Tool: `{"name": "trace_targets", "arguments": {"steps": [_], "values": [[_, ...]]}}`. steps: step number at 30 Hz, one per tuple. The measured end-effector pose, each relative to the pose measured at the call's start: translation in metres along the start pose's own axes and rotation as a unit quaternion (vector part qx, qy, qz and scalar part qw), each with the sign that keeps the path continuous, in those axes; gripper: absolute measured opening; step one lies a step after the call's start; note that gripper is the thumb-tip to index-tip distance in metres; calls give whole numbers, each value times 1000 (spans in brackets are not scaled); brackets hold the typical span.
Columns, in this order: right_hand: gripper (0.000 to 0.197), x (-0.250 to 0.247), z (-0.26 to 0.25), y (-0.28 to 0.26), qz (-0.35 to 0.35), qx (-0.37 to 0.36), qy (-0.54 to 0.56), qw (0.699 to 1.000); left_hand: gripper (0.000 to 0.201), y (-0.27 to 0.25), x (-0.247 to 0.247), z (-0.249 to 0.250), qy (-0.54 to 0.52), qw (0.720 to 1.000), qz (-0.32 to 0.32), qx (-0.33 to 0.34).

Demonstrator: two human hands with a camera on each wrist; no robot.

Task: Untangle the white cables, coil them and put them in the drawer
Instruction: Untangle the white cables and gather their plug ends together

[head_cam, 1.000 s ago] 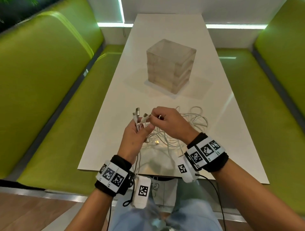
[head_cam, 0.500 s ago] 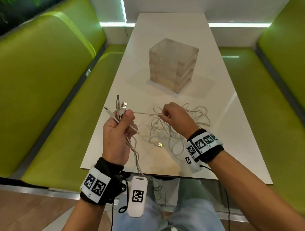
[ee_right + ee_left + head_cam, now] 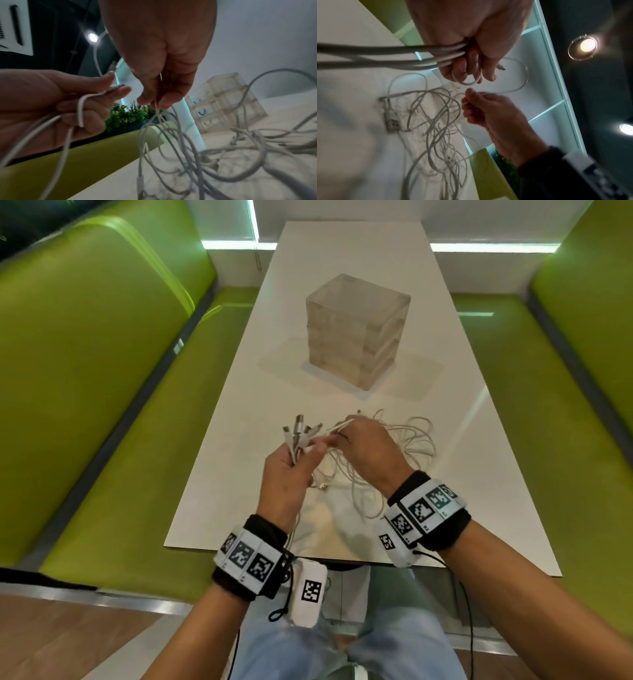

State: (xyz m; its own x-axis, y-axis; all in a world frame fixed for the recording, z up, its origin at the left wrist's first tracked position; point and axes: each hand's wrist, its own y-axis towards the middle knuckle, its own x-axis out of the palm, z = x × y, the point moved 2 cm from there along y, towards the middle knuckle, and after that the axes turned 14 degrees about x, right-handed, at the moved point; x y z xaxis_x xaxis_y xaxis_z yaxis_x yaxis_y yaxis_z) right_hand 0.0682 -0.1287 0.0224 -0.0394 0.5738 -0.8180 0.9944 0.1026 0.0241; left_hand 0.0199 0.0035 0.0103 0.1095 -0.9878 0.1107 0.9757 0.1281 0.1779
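Clenched round a bundle of cable ends, left hand (image 3: 286,470) keeps plugs fanned upward; right hand (image 3: 368,451) pinches a single strand beside it; remaining white cables (image 3: 407,446) lie tangled on the table (image 3: 479,474); step judged: untangling, gathering ends; next calls for drawing that strand free of the knot; translucent drawer unit (image 3: 356,330) stands beyond, drawers closed, contents not discernible.

Change since half a second ago: my left hand (image 3: 286,474), gripping the bunched plug ends (image 3: 301,433), now sits back beside my right hand (image 3: 366,450); gap closed. Right hand now pinches one cable end (image 3: 339,426) raised off the tangle (image 3: 407,446).
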Motion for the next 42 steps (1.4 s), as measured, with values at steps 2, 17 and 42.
{"name": "trace_targets", "arguments": {"steps": [2,17,42], "values": [[26,4,-2,-2,-13,-28,-51,998,20,0,8,-4,-1,1000,-13,9],[24,0,-5,-10,-22,-18,-32,999,15,7,6,7,26,997,-53,50],[26,-1,26,-17,-71,34,123,989,19,7,-50,31,-174,976,128,8]]}}
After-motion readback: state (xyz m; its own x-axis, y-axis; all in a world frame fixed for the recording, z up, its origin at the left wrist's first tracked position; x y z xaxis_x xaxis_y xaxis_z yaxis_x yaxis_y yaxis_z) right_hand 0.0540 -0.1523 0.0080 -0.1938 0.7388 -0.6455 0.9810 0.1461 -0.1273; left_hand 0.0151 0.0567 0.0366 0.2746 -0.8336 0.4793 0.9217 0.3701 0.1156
